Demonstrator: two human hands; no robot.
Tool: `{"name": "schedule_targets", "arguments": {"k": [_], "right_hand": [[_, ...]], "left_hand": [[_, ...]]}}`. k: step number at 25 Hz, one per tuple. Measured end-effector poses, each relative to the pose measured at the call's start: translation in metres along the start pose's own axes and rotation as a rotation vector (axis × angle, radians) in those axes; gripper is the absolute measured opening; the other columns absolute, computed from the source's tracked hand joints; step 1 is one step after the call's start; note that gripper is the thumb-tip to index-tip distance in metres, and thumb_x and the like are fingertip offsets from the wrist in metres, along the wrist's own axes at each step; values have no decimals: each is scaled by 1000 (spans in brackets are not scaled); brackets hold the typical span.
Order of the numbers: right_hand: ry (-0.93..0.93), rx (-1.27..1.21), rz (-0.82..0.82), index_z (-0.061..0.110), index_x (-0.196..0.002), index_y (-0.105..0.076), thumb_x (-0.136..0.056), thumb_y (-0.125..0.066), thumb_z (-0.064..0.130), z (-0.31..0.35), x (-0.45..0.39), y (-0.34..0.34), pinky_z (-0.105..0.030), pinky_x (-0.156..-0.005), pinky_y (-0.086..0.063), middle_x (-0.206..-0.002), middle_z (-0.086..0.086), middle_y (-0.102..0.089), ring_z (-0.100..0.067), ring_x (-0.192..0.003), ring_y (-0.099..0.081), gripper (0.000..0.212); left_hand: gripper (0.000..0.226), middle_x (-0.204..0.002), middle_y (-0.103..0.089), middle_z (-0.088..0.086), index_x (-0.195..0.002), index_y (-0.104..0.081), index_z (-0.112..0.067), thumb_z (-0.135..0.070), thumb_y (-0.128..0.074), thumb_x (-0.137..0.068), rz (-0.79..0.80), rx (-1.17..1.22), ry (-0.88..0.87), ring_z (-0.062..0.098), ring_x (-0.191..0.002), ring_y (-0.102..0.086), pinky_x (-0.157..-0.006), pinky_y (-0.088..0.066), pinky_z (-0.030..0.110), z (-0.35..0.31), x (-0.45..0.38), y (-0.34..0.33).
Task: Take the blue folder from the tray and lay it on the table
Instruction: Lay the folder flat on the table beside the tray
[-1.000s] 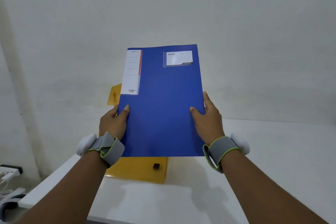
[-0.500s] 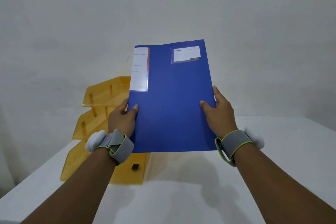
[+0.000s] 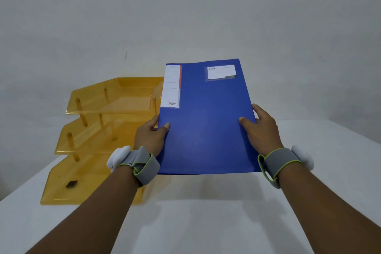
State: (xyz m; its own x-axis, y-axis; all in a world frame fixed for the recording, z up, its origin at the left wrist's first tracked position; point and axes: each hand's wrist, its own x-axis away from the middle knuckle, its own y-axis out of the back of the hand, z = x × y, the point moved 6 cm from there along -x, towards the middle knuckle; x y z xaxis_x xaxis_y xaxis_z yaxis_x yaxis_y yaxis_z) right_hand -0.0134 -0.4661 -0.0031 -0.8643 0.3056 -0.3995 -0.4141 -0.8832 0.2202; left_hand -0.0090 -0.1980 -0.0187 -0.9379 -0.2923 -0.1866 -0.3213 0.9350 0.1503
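The blue folder [image 3: 206, 121] hangs in the air above the white table [image 3: 206, 212], tilted with its far end raised, white labels at its top. My left hand [image 3: 149, 138] grips its left edge and my right hand [image 3: 261, 130] grips its right edge, thumbs on the cover. The yellow three-tier tray [image 3: 92, 130] stands to the left of the folder, partly hidden behind my left wrist; its tiers look empty.
A small dark object [image 3: 71, 183] lies in the tray's bottom tier. The white wall [image 3: 185, 16] rises right behind the table. The table's left edge runs close beside the tray. Grey bands with white pods sit on both wrists.
The folder and both hands have shifted to the right, away from the tray, and come lower. The tray now shows fully at the left.
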Motion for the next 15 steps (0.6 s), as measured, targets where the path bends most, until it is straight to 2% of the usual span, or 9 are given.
{"name": "schedule_targets", "arguments": {"k": [3, 8, 11, 15], "right_hand": [[-39, 26, 0, 17, -128, -53, -90, -55, 16, -17, 0, 5, -30, -82, -50, -119, -5, -68, -24, -95, -65, 38], [-114, 47, 8, 15, -130, -51, -91, -55, 18, -46, 2, 5, -29, -79, -48, -116, -6, -67, -22, -90, -62, 40], [-142, 66, 20, 14, -128, -53, -91, -54, 16, -60, 6, 3, -28, -75, -45, -108, -5, -65, -23, -87, -61, 37], [-172, 88, 30, 15, -125, -55, -90, -55, 15, -75, 11, 0, -30, -78, -46, -102, -3, -64, -23, -87, -60, 35]], "left_hand": [[48, -127, -64, 7, -137, -47, -21, -22, -58, -90, 19, -40, 10, 31, -108, -64, -98, -51, 45, 9, 1, -13], [46, -112, -63, 2, -135, -50, -17, -18, -58, -90, 38, -83, 37, 32, -108, -62, -99, -50, 45, 27, 3, -29], [45, -123, -65, 8, -135, -50, -18, -19, -56, -91, 56, -123, 53, 33, -108, -63, -99, -50, 47, 39, 6, -36], [41, -124, -66, 9, -132, -54, -19, -18, -54, -91, 77, -157, 68, 33, -106, -64, -97, -51, 46, 53, 7, -40]]}}
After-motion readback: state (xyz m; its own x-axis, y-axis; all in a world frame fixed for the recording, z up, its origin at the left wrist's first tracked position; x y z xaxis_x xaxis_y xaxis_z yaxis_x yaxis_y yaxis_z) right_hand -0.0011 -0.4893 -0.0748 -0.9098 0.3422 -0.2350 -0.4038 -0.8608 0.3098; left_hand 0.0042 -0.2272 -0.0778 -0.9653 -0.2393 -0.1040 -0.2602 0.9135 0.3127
